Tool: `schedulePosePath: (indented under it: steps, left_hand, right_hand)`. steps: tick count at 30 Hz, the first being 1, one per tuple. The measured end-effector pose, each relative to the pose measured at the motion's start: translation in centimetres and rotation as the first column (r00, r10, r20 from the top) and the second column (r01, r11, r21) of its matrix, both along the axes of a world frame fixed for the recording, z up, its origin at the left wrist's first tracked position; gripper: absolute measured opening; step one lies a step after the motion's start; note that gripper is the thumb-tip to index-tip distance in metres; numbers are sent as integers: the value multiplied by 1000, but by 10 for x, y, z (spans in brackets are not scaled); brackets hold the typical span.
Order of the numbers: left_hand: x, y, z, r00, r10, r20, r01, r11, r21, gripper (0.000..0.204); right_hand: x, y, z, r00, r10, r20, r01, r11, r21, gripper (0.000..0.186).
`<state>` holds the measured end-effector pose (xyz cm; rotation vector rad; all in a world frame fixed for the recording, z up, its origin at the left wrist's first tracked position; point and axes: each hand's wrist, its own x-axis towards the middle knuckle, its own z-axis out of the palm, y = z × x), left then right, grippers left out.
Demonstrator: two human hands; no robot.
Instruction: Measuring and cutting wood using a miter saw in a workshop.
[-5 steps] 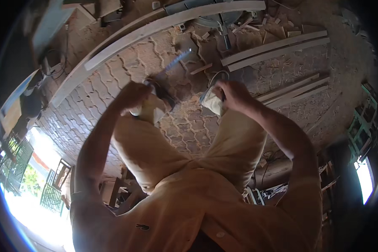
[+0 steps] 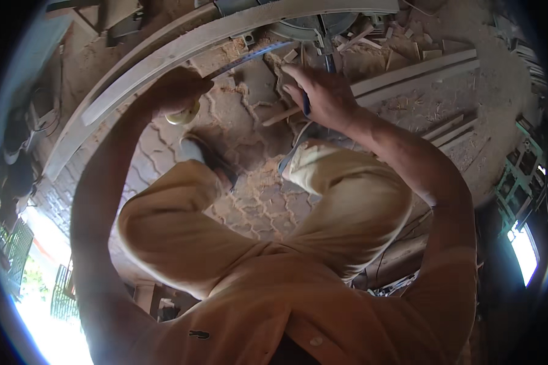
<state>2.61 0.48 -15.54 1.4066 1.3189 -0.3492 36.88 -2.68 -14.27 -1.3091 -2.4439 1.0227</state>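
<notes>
My left hand [image 2: 179, 91] is closed around a tape measure. Its pale yellowish case [image 2: 184, 115] shows below the palm, and the blade [image 2: 249, 58] runs out to the upper right, alongside a long pale wooden board [image 2: 192, 53]. The blade's tip ends just short of the saw's base. In my right hand [image 2: 330, 97] a slim dark blue pen or pencil [image 2: 306, 103] is gripped, with the forefinger stretched toward the board. Both hands are apart, in front of my bent knees.
Beyond the board stands a mitre saw [image 2: 323, 27] with its handle toward me. Wood strips [image 2: 420, 72] lie at the right, with offcuts [image 2: 402, 42] and sawdust on the paving. A thin stick [image 2: 281, 117] lies by my feet. A green metal frame [image 2: 520, 182] stands far right.
Both hands have moved forward from near my shins, the left also going left with the tape measure. My knees have bent and spread. The pen or pencil now shows in my right hand.
</notes>
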Motion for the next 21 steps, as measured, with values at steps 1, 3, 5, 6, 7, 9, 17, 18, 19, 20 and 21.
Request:
schedulePosePath:
  steps: [1, 3, 5, 6, 7, 9, 17, 18, 19, 20, 21]
  left_hand:
    - [6, 7, -23, 999, 7, 31, -8, 1000, 28, 46]
    - [11, 13, -52, 999, -21, 38, 23, 999, -39, 43]
    - [6, 15, -66, 997, 8, 78, -9, 1000, 7, 43]
    - [4, 15, -70, 994, 14, 107, -14, 1000, 7, 43]
    - [0, 17, -71, 995, -81, 57, 71, 984, 160, 43]
    - [-8, 35, -73, 977, -215, 5, 208, 953, 221, 44]
    - [-26, 52, -41, 988, -148, -47, 154, 967, 201, 48]
    - [-33, 53, -45, 978, -192, -84, 204, 964, 171, 49]
    - [-49, 59, -47, 985, -172, -33, 175, 976, 132, 51]
    - [-66, 63, -49, 981, -174, -82, 184, 974, 130, 52]
    - [-87, 63, -48, 976, -185, -114, 204, 961, 187, 53]
  right_hand:
    - [-6, 14, -22, 999, -17, -43, 25, 983, 184, 29]
    - [-14, 27, -48, 996, -2, -86, 34, 924, 381, 29]
    - [-22, 44, -71, 995, 26, 101, -64, 915, 398, 24]
    - [-21, 51, -78, 993, 15, 117, -65, 899, 434, 24]
    - [-18, 63, -83, 987, 55, 149, -115, 896, 428, 21]
    - [-14, 82, -89, 978, 92, 188, -165, 891, 424, 18]
    - [-4, 86, -77, 997, -51, -57, 64, 969, 238, 8]
    - [7, 87, -81, 992, -54, -111, 77, 973, 217, 6]
    - [22, 94, -84, 981, -133, -141, 143, 988, 62, 6]
    - [39, 99, -86, 965, -238, -114, 248, 965, 84, 4]
    - [58, 104, -88, 942, -307, -135, 321, 942, 94, 3]
